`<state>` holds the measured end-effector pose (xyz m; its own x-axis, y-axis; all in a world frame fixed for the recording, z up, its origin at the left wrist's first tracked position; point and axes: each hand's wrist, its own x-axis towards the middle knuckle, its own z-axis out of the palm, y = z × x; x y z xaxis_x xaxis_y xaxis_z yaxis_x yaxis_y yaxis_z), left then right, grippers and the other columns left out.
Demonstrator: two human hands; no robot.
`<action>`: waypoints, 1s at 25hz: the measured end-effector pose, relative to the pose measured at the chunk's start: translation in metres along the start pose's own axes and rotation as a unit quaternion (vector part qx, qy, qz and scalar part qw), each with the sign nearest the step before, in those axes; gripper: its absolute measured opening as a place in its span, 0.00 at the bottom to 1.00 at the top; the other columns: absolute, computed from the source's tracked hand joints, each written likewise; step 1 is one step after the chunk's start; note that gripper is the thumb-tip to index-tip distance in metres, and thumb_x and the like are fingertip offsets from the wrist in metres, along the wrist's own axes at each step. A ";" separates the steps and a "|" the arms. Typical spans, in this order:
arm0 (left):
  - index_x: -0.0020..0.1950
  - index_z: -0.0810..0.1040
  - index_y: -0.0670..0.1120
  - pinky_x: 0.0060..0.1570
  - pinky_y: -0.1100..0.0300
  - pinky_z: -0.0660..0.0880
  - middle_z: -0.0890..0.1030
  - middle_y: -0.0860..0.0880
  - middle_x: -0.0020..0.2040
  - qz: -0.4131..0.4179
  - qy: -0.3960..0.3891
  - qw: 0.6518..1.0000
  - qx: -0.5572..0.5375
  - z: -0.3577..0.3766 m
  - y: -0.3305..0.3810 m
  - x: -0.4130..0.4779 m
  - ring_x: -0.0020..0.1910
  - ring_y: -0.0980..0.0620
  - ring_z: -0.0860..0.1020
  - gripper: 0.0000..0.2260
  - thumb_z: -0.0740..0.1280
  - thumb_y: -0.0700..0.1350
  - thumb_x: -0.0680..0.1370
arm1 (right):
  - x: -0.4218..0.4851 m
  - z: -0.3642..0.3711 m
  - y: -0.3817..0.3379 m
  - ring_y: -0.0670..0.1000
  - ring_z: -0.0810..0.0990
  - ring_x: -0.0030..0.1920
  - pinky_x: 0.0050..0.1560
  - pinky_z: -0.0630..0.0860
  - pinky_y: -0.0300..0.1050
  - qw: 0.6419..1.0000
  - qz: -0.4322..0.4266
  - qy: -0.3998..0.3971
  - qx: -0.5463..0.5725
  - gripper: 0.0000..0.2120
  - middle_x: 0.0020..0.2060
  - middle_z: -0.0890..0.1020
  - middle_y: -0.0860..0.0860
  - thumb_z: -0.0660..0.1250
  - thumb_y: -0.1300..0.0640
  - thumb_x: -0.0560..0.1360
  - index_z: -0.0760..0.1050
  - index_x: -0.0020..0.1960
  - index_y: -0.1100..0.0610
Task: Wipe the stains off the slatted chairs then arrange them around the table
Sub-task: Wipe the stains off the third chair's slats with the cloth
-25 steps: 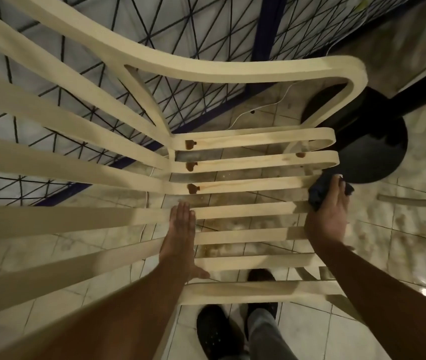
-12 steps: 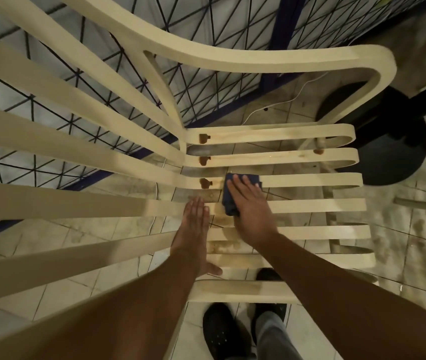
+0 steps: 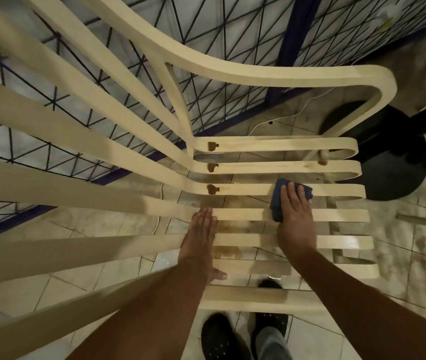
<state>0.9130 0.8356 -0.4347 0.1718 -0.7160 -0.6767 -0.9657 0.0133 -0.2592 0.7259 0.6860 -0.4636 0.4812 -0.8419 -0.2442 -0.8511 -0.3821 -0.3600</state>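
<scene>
Since half a second ago, the right hand (image 3: 295, 219) has slid its blue cloth (image 3: 275, 201) rightward, away from the brown knots. On the slatted chair (image 3: 240, 189), the left hand (image 3: 199, 237) lies flat, fingers straight, on the seat slats. To its right, the right hand's flat fingers press the cloth onto two slats. At far right, a black table base (image 3: 399, 172) stands on the tiled floor (image 3: 414, 268).

Tiled floor (image 3: 414, 255), pale, mottled with brownish stains, glossy at the right edge. Standing on it, a cream slatted chair (image 3: 258, 76), tiles showing through the gaps between slats. Past the chair's far right corner, a black round base (image 3: 399, 172) flat on the tiles. Along the blue-framed mesh panel (image 3: 295, 35), a thin white cable (image 3: 292, 114). At the bottom, two black shoes (image 3: 219, 339) planted on the tiles.
</scene>
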 end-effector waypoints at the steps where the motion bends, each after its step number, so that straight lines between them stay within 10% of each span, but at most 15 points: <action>1: 0.75 0.25 0.34 0.75 0.40 0.29 0.25 0.30 0.75 -0.002 0.003 1.000 -0.003 0.001 0.001 0.000 0.76 0.31 0.28 0.61 0.52 0.80 0.72 | 0.002 0.003 -0.007 0.52 0.40 0.81 0.80 0.37 0.52 1.000 -0.008 -0.007 0.008 0.37 0.81 0.47 0.50 0.60 0.70 0.78 0.49 0.82 0.56; 12: 0.76 0.29 0.33 0.74 0.36 0.29 0.30 0.28 0.76 0.008 0.020 0.999 0.038 0.005 0.005 0.001 0.76 0.28 0.30 0.58 0.45 0.81 0.72 | 0.030 0.039 -0.109 0.52 0.34 0.81 0.81 0.36 0.53 0.978 -0.155 -0.125 -0.056 0.42 0.82 0.39 0.49 0.63 0.62 0.80 0.38 0.82 0.51; 20: 0.76 0.26 0.34 0.72 0.39 0.26 0.24 0.29 0.73 -0.009 0.026 0.999 -0.021 0.005 0.005 -0.001 0.75 0.30 0.27 0.61 0.53 0.80 0.72 | -0.003 0.020 -0.037 0.52 0.35 0.80 0.78 0.32 0.53 1.000 -0.021 -0.015 -0.007 0.39 0.80 0.42 0.50 0.61 0.70 0.78 0.43 0.80 0.55; 25: 0.76 0.26 0.34 0.76 0.41 0.30 0.25 0.30 0.74 -0.017 0.020 0.998 -0.052 0.003 0.006 -0.002 0.76 0.32 0.28 0.61 0.55 0.79 0.73 | 0.016 0.031 -0.079 0.51 0.32 0.78 0.76 0.30 0.51 0.992 -0.105 -0.072 -0.023 0.42 0.80 0.40 0.50 0.63 0.69 0.79 0.40 0.81 0.53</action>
<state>0.9075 0.8393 -0.4369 0.1985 -0.7426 -0.6397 -0.9749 -0.0824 -0.2068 0.8072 0.7146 -0.4670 0.6704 -0.6803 -0.2963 -0.7367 -0.5622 -0.3759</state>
